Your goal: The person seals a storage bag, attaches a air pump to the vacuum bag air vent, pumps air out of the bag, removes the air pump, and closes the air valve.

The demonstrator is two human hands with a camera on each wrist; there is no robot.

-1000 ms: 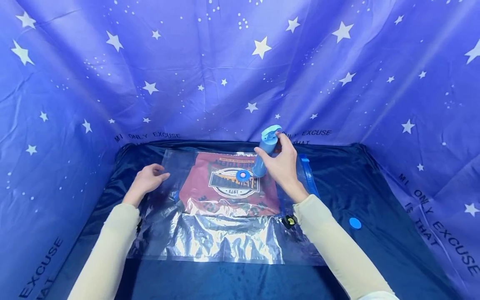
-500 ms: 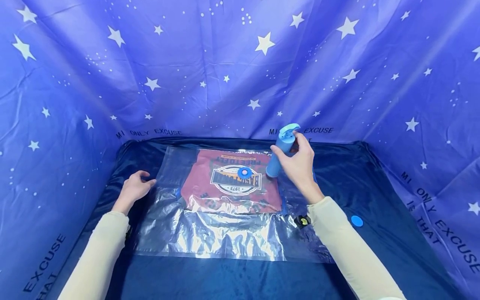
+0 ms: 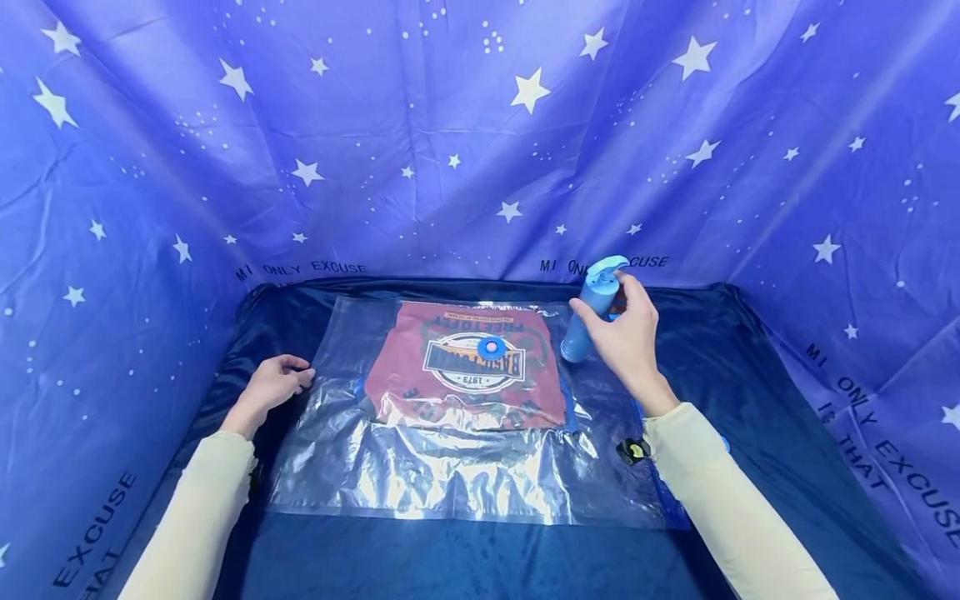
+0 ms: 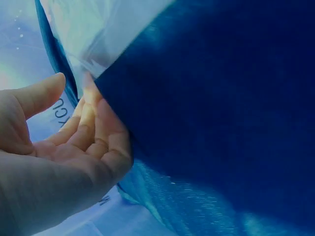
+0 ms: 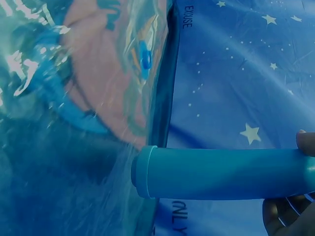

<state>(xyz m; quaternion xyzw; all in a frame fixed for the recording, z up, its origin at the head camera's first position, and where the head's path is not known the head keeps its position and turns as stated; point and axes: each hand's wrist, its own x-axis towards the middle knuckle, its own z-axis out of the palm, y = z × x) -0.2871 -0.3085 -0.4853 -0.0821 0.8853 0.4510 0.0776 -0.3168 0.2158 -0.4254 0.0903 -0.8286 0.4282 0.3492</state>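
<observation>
My right hand (image 3: 628,337) grips a blue hand pump (image 3: 588,321) by its upper end, below the light blue handle. The pump leans over the right part of a clear vacuum storage bag (image 3: 465,479), and its round lower end (image 5: 144,172) shows in the right wrist view. Inside the bag lies a folded dark red garment (image 3: 397,375) with a printed badge. A round blue valve (image 3: 491,347) sits on the bag over that print. At the bag's left edge is my left hand (image 3: 272,387), fingertips right at the plastic (image 4: 98,54) and thumb held apart.
A blue round cap (image 3: 725,445) peeks out from behind my right sleeve. Dark blue velvety cloth (image 3: 465,558) covers the table. Purple curtains (image 3: 420,125) with white stars enclose the back and sides.
My right hand has carried the pump to the right, away from the valve. My left hand has shifted left and slightly down along the bag's edge. The blue cap is now mostly hidden.
</observation>
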